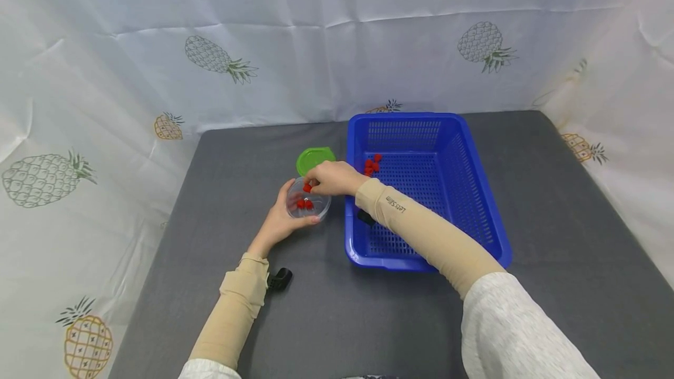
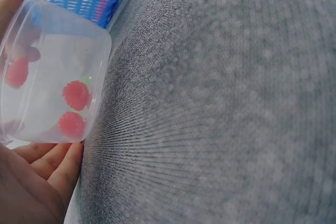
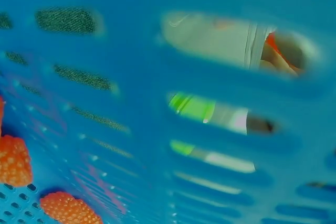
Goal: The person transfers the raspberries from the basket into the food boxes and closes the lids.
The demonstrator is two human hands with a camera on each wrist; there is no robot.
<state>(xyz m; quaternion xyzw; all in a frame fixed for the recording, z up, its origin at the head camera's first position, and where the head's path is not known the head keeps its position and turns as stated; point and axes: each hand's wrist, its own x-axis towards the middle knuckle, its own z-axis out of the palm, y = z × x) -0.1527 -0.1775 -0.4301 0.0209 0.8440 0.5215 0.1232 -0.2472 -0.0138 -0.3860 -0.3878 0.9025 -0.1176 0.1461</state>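
My left hand (image 1: 279,220) grips a clear plastic tub (image 2: 63,56) from its left side, thumb along the near wall, fingers around the far side. Two red raspberries (image 2: 76,95) lie at the tub's bottom. Over its mouth, my right hand (image 1: 338,178) pinches another raspberry (image 1: 308,188) between thumb and fingertips. The left wrist view shows that raspberry (image 2: 17,73) through the wall, near the rim. More raspberries (image 1: 375,166) sit in the left part of a blue basket (image 1: 348,233); the right forearm crosses above it.
Just behind the tub, a green lid (image 1: 312,158) lies on the grey table (image 1: 237,162). The basket's slotted wall (image 3: 136,93) fills most of the right wrist view, with raspberries (image 3: 13,163) inside at lower left. White pineapple-printed cloth (image 1: 337,63) hangs behind and at both sides.
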